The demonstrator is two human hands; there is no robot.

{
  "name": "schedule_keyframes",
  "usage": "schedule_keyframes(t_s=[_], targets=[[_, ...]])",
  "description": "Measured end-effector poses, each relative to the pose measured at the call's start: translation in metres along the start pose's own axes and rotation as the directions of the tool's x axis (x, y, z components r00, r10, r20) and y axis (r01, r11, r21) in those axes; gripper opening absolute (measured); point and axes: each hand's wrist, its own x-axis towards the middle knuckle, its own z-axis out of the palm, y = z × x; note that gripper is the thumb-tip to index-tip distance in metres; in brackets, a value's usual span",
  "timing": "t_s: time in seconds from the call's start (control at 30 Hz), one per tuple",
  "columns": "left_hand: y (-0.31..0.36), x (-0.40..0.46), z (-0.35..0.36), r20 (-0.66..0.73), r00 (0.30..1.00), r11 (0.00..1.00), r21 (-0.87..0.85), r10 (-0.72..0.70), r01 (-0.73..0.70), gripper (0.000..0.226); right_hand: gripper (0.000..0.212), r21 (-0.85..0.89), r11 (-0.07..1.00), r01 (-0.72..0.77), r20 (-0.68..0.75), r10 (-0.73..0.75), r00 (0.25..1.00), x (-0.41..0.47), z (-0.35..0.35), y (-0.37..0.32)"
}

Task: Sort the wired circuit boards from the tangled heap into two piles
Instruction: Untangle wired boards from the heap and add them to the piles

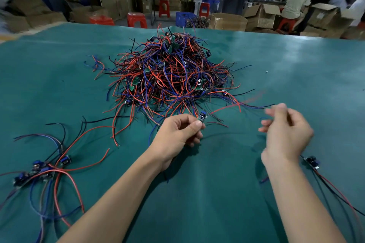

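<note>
Item: sorting of wired circuit boards, one board in hand.

Left hand [178, 132]: hovering just in front of the heap, pinching a small circuit board [202, 117] between thumb and fingertips, the other fingers curling under. The board is being held above the green mat [296, 69], its red wire [227, 107] and dark wires trailing off to the right.

Right hand [286, 134]: blurred, fingers loosely curling. It is lying at the far end of those wires and appears to be pinching or drawing them out; whether it is actually gripping them cannot be told.

Heap [169, 71]: a tall tangle of red, blue and black wires with many boards in it, sitting in the middle of the mat, well apart from both piles. It is looking large, so the sorting is judged to be at an early stage.

Left pile [39, 169]: several boards with blue parts, lying near the left edge, wires fanning outward.

Right pile [313, 162]: one board showing, just beside the right wrist, with red and black wires running toward the lower right corner.

Step in hand: freeing a single board and its wires from the tangle, probably checking its kind.

Next move calls for: getting every trailing wire clear of the heap so nothing drags along, then judging which pile matches and setting the board there.
</note>
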Motion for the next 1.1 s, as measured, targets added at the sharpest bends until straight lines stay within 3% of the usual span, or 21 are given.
schedule_keyframes(t_s=[0.07,0.13,0.2,0.33,0.43,0.6,0.67,0.7,0.77,0.83,0.87,0.9,0.93,1.0,1.1], targets=[[-0.001,0.0,0.001,-0.021,1.0,1.0,-0.028,0.005,-0.005,0.017,0.026,-0.034,0.995,-0.09,0.33,0.097,0.939,-0.022,0.01,-0.001],[-0.001,-0.001,0.0,0.01,1.0,1.0,-0.005,0.019,-0.019,0.015,0.028,-0.14,0.989,-0.047,0.624,0.125,0.772,-0.048,0.02,0.0],[-0.002,-0.001,0.0,0.065,0.997,0.997,0.066,0.043,-0.047,0.013,0.021,-0.174,0.98,0.098,0.72,0.059,0.691,-0.062,0.025,0.001],[-0.003,-0.002,-0.002,0.125,0.992,0.986,0.157,0.033,-0.053,0.012,0.015,-0.178,0.956,0.233,0.655,-0.062,0.753,-0.057,0.021,-0.002],[-0.001,-0.002,-0.002,0.175,0.985,0.988,0.15,0.004,-0.031,0.009,0.007,-0.102,0.975,0.198,0.577,-0.104,0.81,-0.046,0.015,-0.009],[0.0,-0.003,-0.002,0.205,0.979,0.985,0.172,-0.019,-0.017,0.013,0.018,-0.007,0.996,0.091,0.36,-0.083,0.929,-0.007,-0.016,-0.03],[0.001,-0.004,-0.002,0.18,0.984,0.987,0.16,-0.019,-0.01,0.013,0.013,-0.071,0.996,0.052,0.396,-0.019,0.918,0.017,-0.041,-0.043],[0.001,-0.004,-0.002,0.163,0.986,0.987,0.16,-0.02,-0.006,0.014,0.014,-0.185,0.981,0.053,0.463,0.04,0.885,0.029,-0.054,-0.051],[0.001,-0.003,0.0,0.132,0.991,0.985,0.172,-0.022,-0.001,0.015,0.029,-0.53,0.837,0.138,0.556,0.22,0.802,0.049,-0.078,-0.07],[0.001,-0.003,0.002,0.111,0.994,0.981,0.196,-0.024,0.001,0.014,0.044,-0.803,0.48,0.353,0.535,0.32,0.782,0.065,-0.087,-0.083],[0.001,-0.003,0.002,0.105,0.994,0.978,0.208,-0.024,0.002,0.013,0.055,-0.851,0.278,0.446,0.52,0.318,0.793,0.071,-0.083,-0.087],[0.001,-0.003,0.003,0.1,0.995,0.977,0.214,-0.024,0.002,0.013,0.058,-0.85,0.14,0.508,0.526,0.273,0.806,0.075,-0.073,-0.087],[0.001,-0.003,0.002,0.095,0.995,0.977,0.214,-0.024,0.003,0.013,0.049,-0.826,0.072,0.56,0.56,0.219,0.799,0.073,-0.059,-0.087],[0.001,-0.003,0.001,0.084,0.996,0.979,0.205,-0.023,0.006,0.013,0.025,-0.735,0.066,0.675,0.677,0.136,0.724,0.062,-0.022,-0.084],[0.001,-0.002,0.0,0.08,0.997,0.98,0.197,-0.025,0.009,0.014,0.004,-0.55,0.254,0.796,0.829,0.053,0.556,0.035,0.043,-0.072]])
